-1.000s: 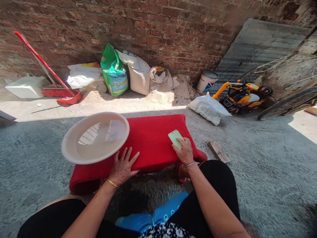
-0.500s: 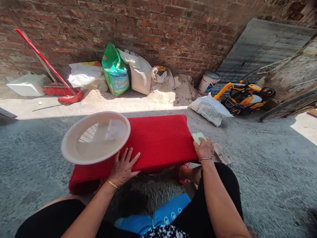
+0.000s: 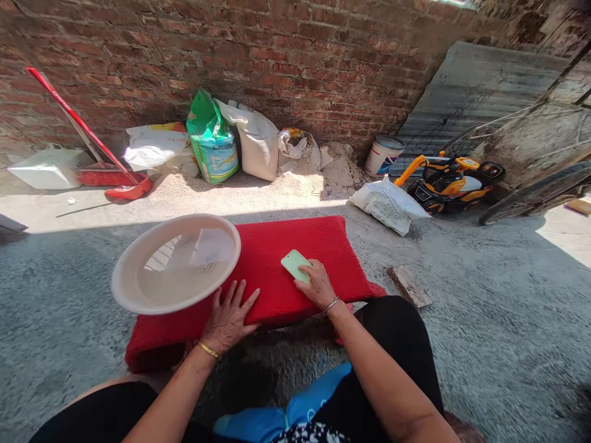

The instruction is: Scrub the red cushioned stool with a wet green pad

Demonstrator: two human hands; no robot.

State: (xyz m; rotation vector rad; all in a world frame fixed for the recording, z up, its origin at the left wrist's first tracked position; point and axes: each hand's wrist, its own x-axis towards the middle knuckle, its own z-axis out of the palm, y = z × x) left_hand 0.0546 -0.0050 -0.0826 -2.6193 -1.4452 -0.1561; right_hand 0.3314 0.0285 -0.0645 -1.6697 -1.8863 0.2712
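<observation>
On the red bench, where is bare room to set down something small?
The red bench is bare at its right end, past the right hand, and between the basin and the pale green object. Its left part is crowded by basin and left hand.

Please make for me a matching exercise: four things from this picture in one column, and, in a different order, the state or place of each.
1. Basin
2. Left hand
3. Right hand
4. Toy excavator

A. holding a pale green object
B. near the grey sheet
C. containing water
D. spread on the red cover

Pairs: 1-C, 2-D, 3-A, 4-B
</observation>
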